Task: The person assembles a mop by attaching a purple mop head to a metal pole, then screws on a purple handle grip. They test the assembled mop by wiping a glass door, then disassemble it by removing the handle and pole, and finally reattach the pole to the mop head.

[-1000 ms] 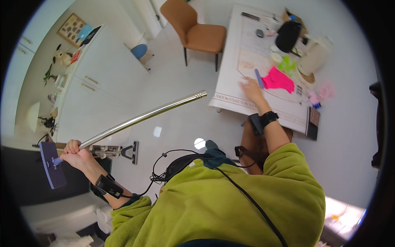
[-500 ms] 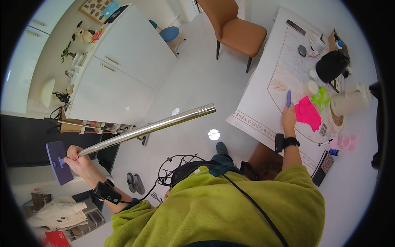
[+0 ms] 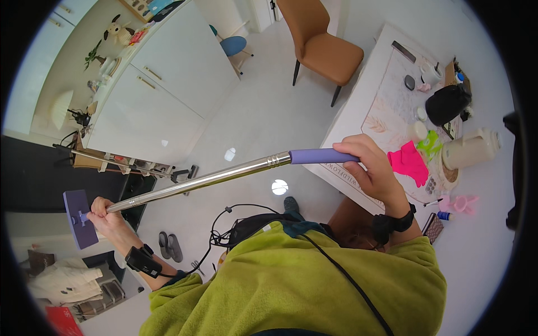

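A silver metal pole [image 3: 207,178] spans the space in front of me, slanting up to the right. At its left end sits a flat, rectangular purple mop head [image 3: 80,219]. My left hand [image 3: 106,217] is closed round the pole just beside that head. A purple handle grip [image 3: 319,156] is at the pole's right end, in line with it and meeting the ringed metal tip. My right hand [image 3: 372,168] holds the outer end of this grip between thumb and fingers. How far the grip is pushed on cannot be told.
On the right, a white table [image 3: 350,120] bears pink rubber gloves [image 3: 408,162], a beige jug [image 3: 471,148] and a black kettle [image 3: 448,105]. Beyond it stands a brown chair [image 3: 330,56]. White cabinets [image 3: 157,95] stand at left; grey slippers [image 3: 170,246] lie on the floor.
My right hand has brought the purple grip from over the table, leftward to the pole's end, where the two now meet. My left hand still holds the pole near the head.
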{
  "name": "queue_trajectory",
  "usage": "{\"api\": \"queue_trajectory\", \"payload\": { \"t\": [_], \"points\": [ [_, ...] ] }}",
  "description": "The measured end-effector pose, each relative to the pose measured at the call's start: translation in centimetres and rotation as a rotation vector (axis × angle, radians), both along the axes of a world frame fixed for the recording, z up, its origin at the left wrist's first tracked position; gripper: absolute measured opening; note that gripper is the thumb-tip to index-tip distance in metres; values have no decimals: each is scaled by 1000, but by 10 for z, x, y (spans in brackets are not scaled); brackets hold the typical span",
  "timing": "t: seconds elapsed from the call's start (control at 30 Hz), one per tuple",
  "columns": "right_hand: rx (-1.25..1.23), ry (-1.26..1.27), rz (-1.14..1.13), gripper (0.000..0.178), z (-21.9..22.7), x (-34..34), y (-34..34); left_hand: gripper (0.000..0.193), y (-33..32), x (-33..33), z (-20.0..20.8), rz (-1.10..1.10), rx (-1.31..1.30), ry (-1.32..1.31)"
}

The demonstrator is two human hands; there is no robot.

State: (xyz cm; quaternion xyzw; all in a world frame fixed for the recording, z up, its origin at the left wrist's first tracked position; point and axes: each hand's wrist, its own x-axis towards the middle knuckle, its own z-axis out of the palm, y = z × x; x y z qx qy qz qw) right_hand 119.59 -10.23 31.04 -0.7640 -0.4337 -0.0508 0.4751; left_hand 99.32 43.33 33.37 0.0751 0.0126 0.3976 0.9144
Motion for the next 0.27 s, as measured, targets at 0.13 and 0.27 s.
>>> {"api": "queue_trajectory", "payload": {
  "t": [0.13, 0.27],
  "points": [
    [-42, -63, 20, 31, 7, 3, 6, 55, -1, -14, -4, 37, -7, -6],
    [-85, -145, 49, 33, 9, 8, 14, 55, -3, -27, -5, 47, 1, -37]
  ]
}}
